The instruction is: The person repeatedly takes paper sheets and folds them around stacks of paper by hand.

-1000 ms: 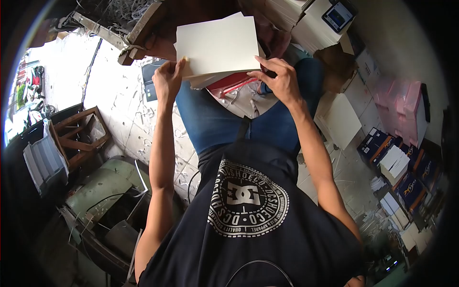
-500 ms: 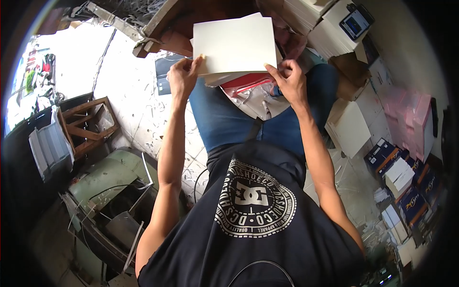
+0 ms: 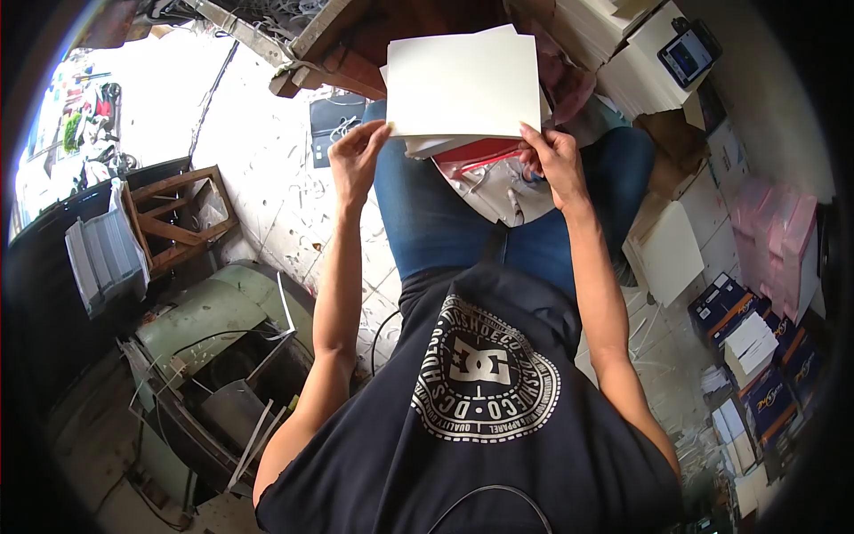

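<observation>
Looking down from my head camera, I hold a stack of cream paper sheets (image 3: 463, 84) over my lap, above my blue denim knees. The sheets are flat, matte and square-cornered, the top one smooth and blank. My left hand (image 3: 356, 160) pinches the lower left corner of the stack, fingers curled up against its edge. My right hand (image 3: 556, 160) grips the lower right corner, thumb on top and the other fingers tucked beneath, so both hands are closed on the paper. Just under the stack lies a red folder (image 3: 471, 153), glossy like plastic, with a pale strip along its edge; it rests on my thighs and touches the underside of the sheets as far as I can tell, though the overlap hides the contact.

Around me the floor (image 3: 285, 205) is pale tile scattered with thin paper trimmings. To my left stands a wooden frame (image 3: 173, 218) of raw slats, and nearer me a worn green metal machine (image 3: 209, 325) with rounded covers. To my right sit more cream sheets (image 3: 672, 254) in a loose pile, blue printed cartons (image 3: 721, 303) and pink packets (image 3: 774, 231). A phone (image 3: 688, 55) with a lit screen lies on white stacks ahead.
</observation>
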`<state>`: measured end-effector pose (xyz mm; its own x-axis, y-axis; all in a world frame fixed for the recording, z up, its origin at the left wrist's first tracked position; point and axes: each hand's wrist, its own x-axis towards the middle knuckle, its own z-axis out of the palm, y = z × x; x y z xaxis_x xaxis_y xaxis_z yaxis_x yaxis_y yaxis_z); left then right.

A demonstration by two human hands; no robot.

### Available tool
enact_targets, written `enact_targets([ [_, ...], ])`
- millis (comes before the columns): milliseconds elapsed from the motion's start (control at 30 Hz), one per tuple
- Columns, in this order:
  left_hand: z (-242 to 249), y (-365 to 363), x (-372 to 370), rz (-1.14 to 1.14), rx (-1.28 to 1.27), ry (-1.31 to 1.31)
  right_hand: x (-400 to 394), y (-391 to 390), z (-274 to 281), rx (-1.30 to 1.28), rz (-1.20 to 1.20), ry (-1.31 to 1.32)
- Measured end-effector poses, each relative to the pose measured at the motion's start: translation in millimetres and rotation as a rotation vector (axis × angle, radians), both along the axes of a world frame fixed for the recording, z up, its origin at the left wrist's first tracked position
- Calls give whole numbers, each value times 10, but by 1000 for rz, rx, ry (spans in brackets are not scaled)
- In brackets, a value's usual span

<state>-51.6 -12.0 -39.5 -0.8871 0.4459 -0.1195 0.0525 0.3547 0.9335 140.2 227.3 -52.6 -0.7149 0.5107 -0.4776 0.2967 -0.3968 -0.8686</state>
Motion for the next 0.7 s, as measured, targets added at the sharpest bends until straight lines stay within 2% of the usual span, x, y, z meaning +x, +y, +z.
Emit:
enact_targets([
  [67,-29,-23,34,1,83,-16,-8,-17,-17,26,-10,-11],
  [167,-196,-57,57,-56,128,215,-23,-7,-9,23,-16,13],
  [267,-278,-70,47,-50,107,332,5,-7,-46,35,8,4],
  [367,-277,-41,48,-47,146,310,-23,-54,-6,25,-44,24],
  [400,-222,45,126,108,228,155,-24,-55,1,15,-49,20],
  [533,-157,65,54,124,73,-234,-23,-36,1,86,-14,-20],
  [633,-131,83,42,51,20,-344,-26,-26,-74,66,-24,-31],
  [700,-133,69,42,22,35,-317,-29,-25,-120,118,-18,-4],
])
